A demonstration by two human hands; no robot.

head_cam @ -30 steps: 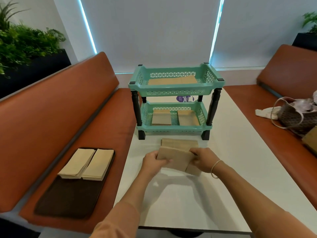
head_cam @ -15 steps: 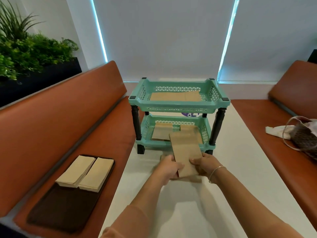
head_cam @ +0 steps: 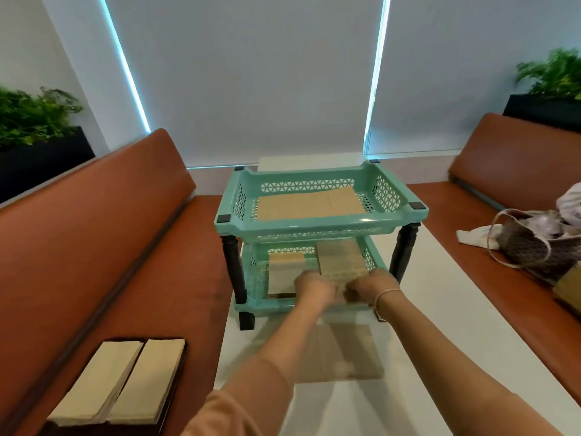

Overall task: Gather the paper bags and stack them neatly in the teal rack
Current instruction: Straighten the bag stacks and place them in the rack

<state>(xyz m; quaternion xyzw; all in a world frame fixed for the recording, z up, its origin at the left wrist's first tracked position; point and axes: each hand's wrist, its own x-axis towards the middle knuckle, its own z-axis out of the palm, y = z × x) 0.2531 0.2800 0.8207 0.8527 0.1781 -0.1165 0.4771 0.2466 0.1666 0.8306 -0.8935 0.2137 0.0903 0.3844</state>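
White tabletop [head_cam: 456, 309] carries the two-tier teal plastic rack [head_cam: 320, 223], where left hand [head_cam: 312, 289] and right hand [head_cam: 371, 286] grasp a flat brown paper bag [head_cam: 341, 259] in its lower tier, long axis pointing away from the person.

left hand [head_cam: 314, 289] + right hand [head_cam: 369, 286] | grip paper bags [head_cam: 341, 261] | lower tier, teal rack [head_cam: 320, 220]

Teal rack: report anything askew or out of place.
In the teal rack, the bundle of paper bags gripped by both hands sits tilted, half into the lower tier. More bags remain on the table.
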